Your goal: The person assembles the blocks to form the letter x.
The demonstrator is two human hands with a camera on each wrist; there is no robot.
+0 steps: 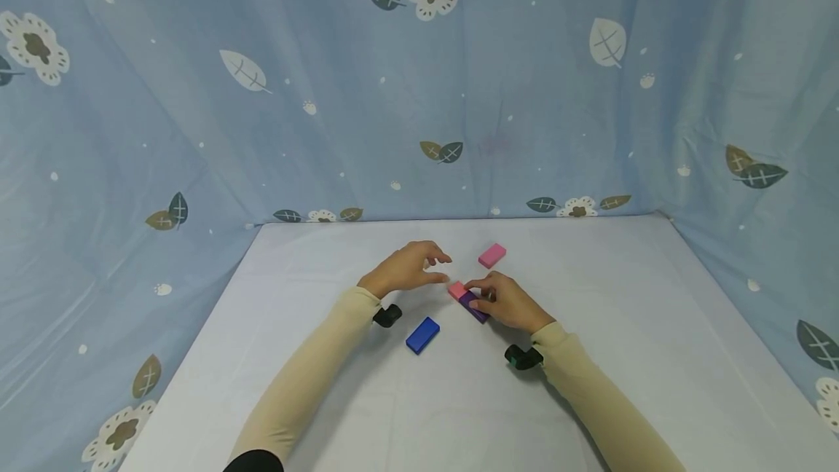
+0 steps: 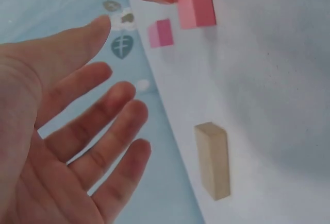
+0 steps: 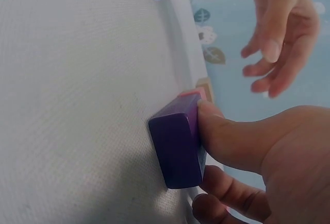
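My right hand (image 1: 511, 303) pinches a purple block (image 3: 176, 149) on the white table, its thumb along one side and fingertips on the other. A coral-pink block (image 1: 457, 290) is at the purple block's far end, in line with it. My left hand (image 1: 406, 268) hovers just left of the coral block, fingers spread and holding nothing. In the left wrist view a plain wooden block (image 2: 212, 162) lies beyond those fingers; in the head view the left hand hides it.
A bright pink block (image 1: 492, 256) lies farther back, behind the right hand. Nearer the front, between the forearms, is a blue block (image 1: 422, 335). A blue curtain (image 1: 367, 93) with leaves and flowers hangs along the table's back and sides.
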